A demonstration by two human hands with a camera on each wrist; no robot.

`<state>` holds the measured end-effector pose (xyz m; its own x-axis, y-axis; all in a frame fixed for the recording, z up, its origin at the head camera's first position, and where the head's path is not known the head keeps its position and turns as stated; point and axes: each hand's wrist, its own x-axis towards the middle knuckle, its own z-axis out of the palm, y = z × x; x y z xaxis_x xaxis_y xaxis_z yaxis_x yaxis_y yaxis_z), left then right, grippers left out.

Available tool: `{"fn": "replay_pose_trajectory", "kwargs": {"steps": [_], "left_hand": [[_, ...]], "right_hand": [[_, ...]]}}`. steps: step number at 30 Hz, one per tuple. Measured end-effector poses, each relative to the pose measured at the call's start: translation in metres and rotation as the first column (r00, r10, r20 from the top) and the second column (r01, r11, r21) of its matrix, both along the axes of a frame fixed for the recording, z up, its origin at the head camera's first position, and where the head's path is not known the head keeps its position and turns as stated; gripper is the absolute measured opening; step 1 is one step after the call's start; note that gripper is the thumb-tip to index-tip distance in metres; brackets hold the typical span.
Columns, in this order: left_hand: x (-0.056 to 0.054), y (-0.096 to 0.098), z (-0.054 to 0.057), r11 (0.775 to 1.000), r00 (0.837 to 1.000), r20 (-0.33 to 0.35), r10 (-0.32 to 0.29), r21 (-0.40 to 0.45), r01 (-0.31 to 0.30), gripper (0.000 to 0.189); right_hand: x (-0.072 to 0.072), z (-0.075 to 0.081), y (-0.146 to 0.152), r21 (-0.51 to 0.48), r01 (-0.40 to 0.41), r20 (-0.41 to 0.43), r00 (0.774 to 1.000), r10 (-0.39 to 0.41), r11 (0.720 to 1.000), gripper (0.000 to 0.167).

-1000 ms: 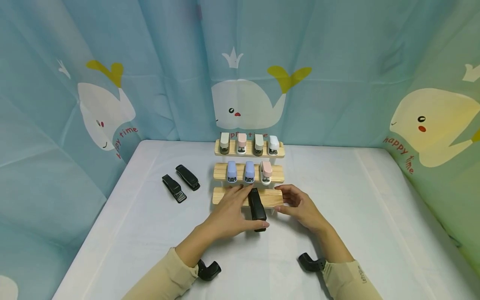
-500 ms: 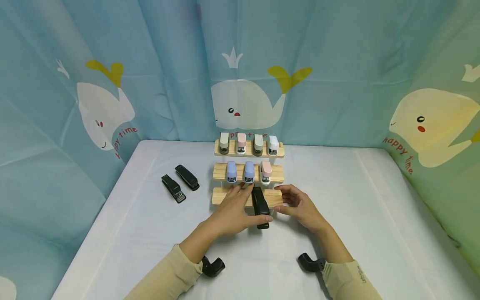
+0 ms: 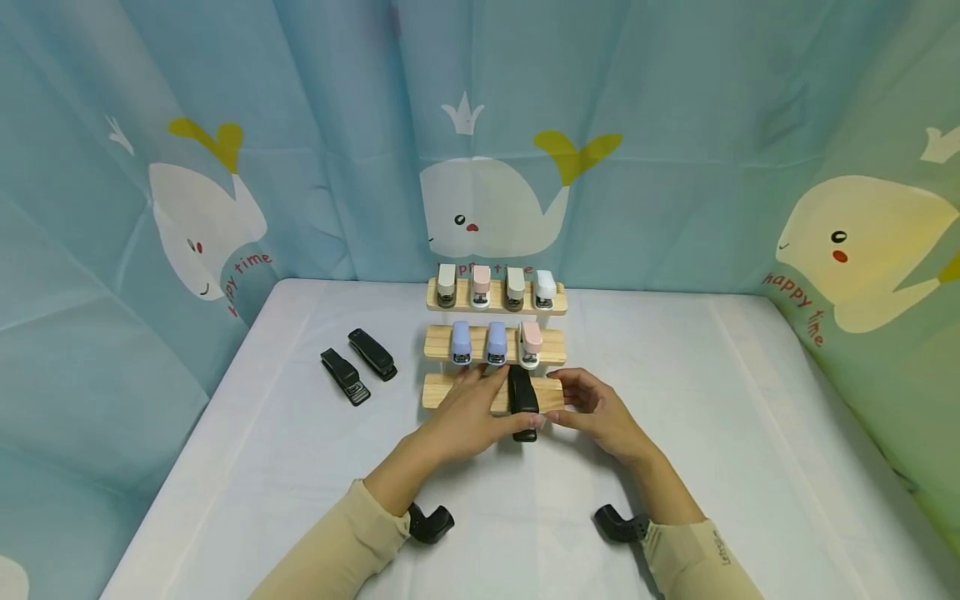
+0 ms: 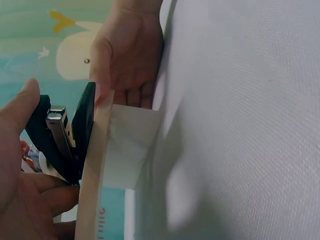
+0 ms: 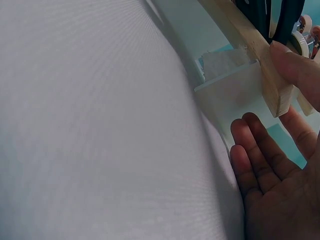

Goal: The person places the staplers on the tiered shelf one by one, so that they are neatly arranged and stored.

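A black stapler [image 3: 521, 390] stands lengthwise on the lowest board of a three-tier wooden display shelf [image 3: 457, 390], its near end jutting past the front edge. My left hand [image 3: 468, 421] holds it, thumb at the near end and fingers toward the far end. In the left wrist view the stapler [image 4: 84, 125] gapes apart, metal magazine showing, its base along the wooden board [image 4: 95, 165]. My right hand [image 3: 596, 414] grips the board's right end. The right wrist view shows that thumb [image 5: 295, 67] on the board [image 5: 272, 82], index finger behind it, other fingers loosely bent.
Two more black staplers [image 3: 345, 377] [image 3: 372, 354] lie on the white table [image 3: 300, 483] left of the shelf. The middle tier carries two blue mini staplers [image 3: 461, 342] and a pink one [image 3: 531, 343]. Several pale mini staplers [image 3: 514, 287] line the top tier, before a whale-print curtain [image 3: 337, 167].
My left hand has pushed the black stapler farther back and slightly right on the lowest board, so less of it overhangs the front. The right hand has stayed at the board's end.
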<state>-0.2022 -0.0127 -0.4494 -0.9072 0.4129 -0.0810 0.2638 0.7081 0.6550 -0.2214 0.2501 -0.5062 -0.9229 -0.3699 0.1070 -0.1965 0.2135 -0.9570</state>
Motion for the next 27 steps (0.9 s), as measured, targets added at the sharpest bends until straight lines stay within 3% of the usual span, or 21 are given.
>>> {"fn": "replay_pose_trajectory", "kwargs": {"steps": [11,27], "left_hand": [[-0.0028,0.0034,-0.0011,1.000,0.999,-0.050,-0.002,0.013,0.003,0.093],[-0.0042,0.0068,-0.0027,1.000,0.997,-0.074,0.007,-0.010,-0.008,0.091]], "right_hand": [[-0.0004,-0.0014,0.0002,-0.003,-0.001,-0.007,1.000,0.001,1.000,0.054],[-0.0007,-0.0011,-0.0009,0.005,0.008,-0.002,1.000,-0.008,1.000,0.054]]}}
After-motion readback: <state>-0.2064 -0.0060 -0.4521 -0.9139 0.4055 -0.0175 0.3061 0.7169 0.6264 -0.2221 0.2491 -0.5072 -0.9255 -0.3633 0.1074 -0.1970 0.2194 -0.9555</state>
